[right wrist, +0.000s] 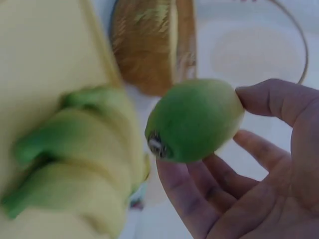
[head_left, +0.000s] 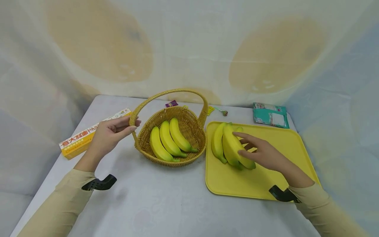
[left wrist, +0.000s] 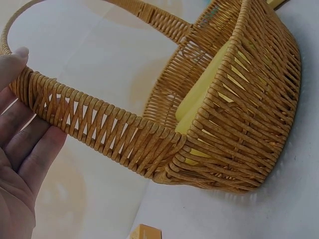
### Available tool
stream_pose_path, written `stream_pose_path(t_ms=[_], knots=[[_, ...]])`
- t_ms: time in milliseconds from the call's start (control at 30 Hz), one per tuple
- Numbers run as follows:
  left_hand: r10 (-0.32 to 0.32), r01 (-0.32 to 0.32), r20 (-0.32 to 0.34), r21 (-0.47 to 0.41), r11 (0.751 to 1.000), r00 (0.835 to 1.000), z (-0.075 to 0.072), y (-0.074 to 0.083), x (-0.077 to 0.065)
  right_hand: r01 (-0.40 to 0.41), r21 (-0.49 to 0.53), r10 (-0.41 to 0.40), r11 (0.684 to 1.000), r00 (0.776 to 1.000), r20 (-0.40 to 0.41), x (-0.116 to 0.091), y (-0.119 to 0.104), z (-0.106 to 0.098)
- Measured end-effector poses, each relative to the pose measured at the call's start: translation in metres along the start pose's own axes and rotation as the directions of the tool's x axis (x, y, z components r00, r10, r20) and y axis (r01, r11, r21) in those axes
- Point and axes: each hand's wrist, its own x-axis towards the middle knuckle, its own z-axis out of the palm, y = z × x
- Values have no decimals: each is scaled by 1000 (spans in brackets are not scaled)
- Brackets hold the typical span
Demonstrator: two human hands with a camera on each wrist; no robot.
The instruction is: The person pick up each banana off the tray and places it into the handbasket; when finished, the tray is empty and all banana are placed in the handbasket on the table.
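Left hand: the basket handle is gripped near its left foot by the left hand; the thumb is laid on one side and the fingers are set against the other, with only the handle's width kept between them.
Right hand: one banana is pinched by the right hand, the thumb pressed to one side and the fingers curved to the other; its dark-tipped green end is turned toward the wrist camera.
Held banana's place: it is held over the left part of the yellow tray, close above the other bananas; whether these are touched by it cannot be told.
Tray bananas: they are grouped near the tray's left edge, partly covered by the held one; in the right wrist view they are blurred, and three green ends can be made out.
Wicker basket: it is placed on the white table, just beside the tray's left edge; three bananas are contained in it, laid side by side.
Left of basket: a pasta box is set slantwise, partly hidden by the left hand.
Behind: a purple candy, a yellow wrapper and a lollipop are scattered; a teal packet is placed beyond the tray.
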Motion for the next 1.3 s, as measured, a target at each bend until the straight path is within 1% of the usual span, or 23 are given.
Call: stream_pose_path(t_ms=[167,300,400,533,633,700,800,1000,1067,1133,1300], knots=[[7,-7,3,-7,1000,1000,0,0,0,91,57,-96,994,991,91,15,-29,3],[1,-1,2,-6,1000,1000,0,0,1,140,75,-149,987,979,141,37,-49,11],[-6,6,0,-3,1000,1000,-1,0,1,137,121,-156,983,973,170,58,-63,20],[-14,14,-2,-5,1000,1000,0,0,0,91,163,-123,982,972,198,84,-77,36],[-26,26,-3,8,1000,1000,0,1,-1,93,129,-118,987,972,203,100,-81,48],[-28,28,-1,21,999,1000,1,1,-1,113,93,-129,989,972,197,108,-83,55],[-22,22,-2,16,1000,1000,0,0,-1,144,34,-147,989,972,186,117,-86,64],[-12,12,-5,-3,1000,1000,0,0,-1,231,-58,-220,971,963,156,133,-88,77],[-13,13,-6,-5,1000,1000,0,0,-1,243,-82,-230,966,962,145,136,-89,80],[-17,17,-5,6,1000,1000,1,1,-1,232,-84,-219,969,966,139,139,-91,83],[-23,23,-3,22,999,1000,1,2,-1,124,-99,-109,987,984,142,141,-99,89]])
